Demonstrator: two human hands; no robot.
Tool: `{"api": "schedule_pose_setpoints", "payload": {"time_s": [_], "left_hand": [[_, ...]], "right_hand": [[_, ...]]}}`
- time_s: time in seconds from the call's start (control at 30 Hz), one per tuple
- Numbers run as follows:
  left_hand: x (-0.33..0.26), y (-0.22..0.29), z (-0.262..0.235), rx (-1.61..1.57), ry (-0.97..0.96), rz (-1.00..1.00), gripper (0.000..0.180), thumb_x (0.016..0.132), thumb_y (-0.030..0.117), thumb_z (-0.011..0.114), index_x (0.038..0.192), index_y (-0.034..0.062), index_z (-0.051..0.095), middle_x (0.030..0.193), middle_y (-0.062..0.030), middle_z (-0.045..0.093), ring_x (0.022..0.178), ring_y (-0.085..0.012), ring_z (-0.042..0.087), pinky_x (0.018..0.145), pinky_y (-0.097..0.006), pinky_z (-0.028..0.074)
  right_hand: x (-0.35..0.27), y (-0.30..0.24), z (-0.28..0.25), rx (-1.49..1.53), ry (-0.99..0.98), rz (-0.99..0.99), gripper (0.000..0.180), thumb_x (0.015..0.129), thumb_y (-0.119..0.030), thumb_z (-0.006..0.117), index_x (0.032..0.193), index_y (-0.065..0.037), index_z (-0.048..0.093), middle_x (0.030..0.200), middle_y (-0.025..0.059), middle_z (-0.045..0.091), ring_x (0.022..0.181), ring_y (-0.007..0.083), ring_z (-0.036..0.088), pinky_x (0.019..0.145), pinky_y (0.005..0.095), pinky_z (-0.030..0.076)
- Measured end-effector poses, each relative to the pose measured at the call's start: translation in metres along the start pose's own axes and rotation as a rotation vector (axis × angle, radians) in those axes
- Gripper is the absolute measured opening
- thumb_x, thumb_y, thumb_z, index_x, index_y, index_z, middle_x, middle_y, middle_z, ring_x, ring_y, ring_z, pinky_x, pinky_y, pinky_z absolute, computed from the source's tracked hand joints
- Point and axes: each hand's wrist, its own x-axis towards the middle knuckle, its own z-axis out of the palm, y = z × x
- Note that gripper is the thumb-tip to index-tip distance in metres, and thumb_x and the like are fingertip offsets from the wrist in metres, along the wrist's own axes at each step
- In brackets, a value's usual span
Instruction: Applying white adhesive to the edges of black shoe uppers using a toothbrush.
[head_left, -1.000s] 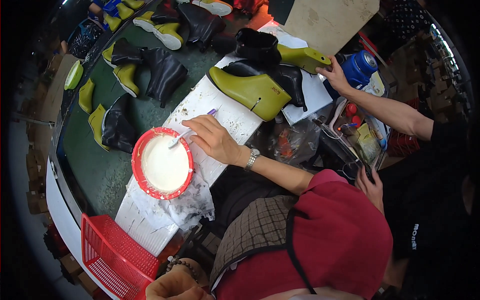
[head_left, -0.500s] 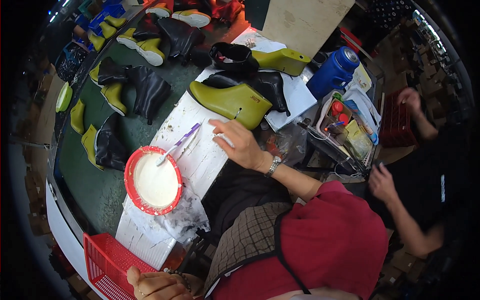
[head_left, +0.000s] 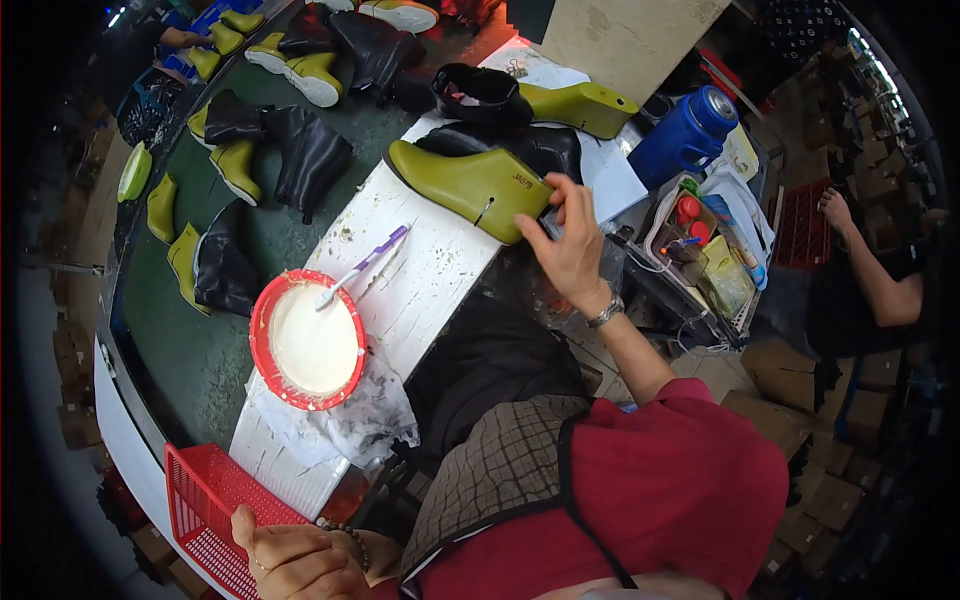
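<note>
Two hands at work. Left hand (head_left: pixel 290 560): resting on red basket (head_left: pixel 205 490), grip unclear. Red bowl (head_left: pixel 307 340) of white paste with brush (head_left: pixel 365 265): left of right hand (head_left: pixel 568 250), whose fingers pinch olive shoe last (head_left: pixel 470 185) at its heel; best lifted level.

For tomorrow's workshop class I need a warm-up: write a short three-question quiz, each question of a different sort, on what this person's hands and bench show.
1. True or false: the right hand touches the olive shoe last.
2. Where does the brush rest? A) in the red basket B) on the red bowl's rim C) in the blue bottle
3. Fill in: the left hand rests on the red ____.

Key: 1 true; 2 B, its head over the white paste in the red bowl; 3 basket.
</note>
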Motion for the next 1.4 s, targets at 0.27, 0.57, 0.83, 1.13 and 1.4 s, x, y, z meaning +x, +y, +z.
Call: {"api": "schedule_pose_setpoints", "payload": {"time_s": [0.27, 0.57, 0.83, 1.13, 1.4], "left_hand": [[-0.001, 0.000, -0.006, 0.079, -0.116, -0.067, 0.047, 0.096, 0.022, 0.049, 0.053, 0.0052, 0.058, 0.048, -0.0062, 0.054, 0.045, -0.0187, 0.052, 0.109, -0.066, 0.041], [-0.014, 0.008, -0.031, 0.206, -0.219, -0.183, 0.036, 0.092, 0.027, 0.056, 0.064, 0.0075, 0.066, 0.060, -0.0077, 0.055, 0.051, -0.0253, 0.053, 0.104, -0.066, 0.046], [-0.015, -0.003, 0.007, 0.066, -0.084, -0.334, 0.026, 0.086, 0.015, 0.068, 0.062, 0.0052, 0.067, 0.056, -0.0069, 0.060, 0.050, -0.0200, 0.056, 0.093, -0.054, 0.057], [-0.008, -0.095, 0.155, 0.218, -0.808, -0.277, 0.064, 0.077, 0.002, 0.075, 0.138, 0.0083, 0.058, 0.130, -0.0165, 0.061, 0.117, -0.0366, 0.059, 0.101, -0.045, 0.047], [-0.039, -0.164, 0.233, 0.397, -1.159, 0.064, 0.051, 0.076, 0.004, 0.071, 0.125, 0.0133, 0.059, 0.113, -0.0063, 0.059, 0.117, -0.0247, 0.056, 0.109, -0.052, 0.038]], "right_hand": [[0.021, 0.040, 0.020, 0.058, -0.110, 0.020, 0.053, 0.076, -0.025, 0.088, 0.116, -0.001, 0.064, 0.103, 0.0124, 0.061, 0.096, 0.0296, 0.062, 0.081, 0.0382, 0.053], [-0.002, -0.016, 0.029, 0.227, -0.163, -0.008, 0.046, 0.072, -0.008, 0.084, 0.107, -0.003, 0.055, 0.098, 0.0109, 0.058, 0.084, 0.0272, 0.062, 0.074, 0.0388, 0.051], [0.017, -0.014, 0.004, 0.258, -0.205, -0.115, 0.050, 0.071, -0.018, 0.090, 0.112, -0.005, 0.064, 0.099, 0.0088, 0.061, 0.086, 0.0253, 0.062, 0.077, 0.0362, 0.052], [0.152, 0.082, -0.036, -0.556, 0.038, -0.186, 0.062, 0.079, -0.024, 0.083, 0.135, -0.012, 0.060, 0.123, 0.0136, 0.061, 0.112, 0.0385, 0.053, 0.095, 0.0478, 0.045], [0.166, 0.141, -0.032, -0.364, -0.180, -0.223, 0.055, 0.077, -0.025, 0.083, 0.124, -0.006, 0.060, 0.106, 0.0187, 0.066, 0.107, 0.0400, 0.061, 0.089, 0.0508, 0.047]]}}
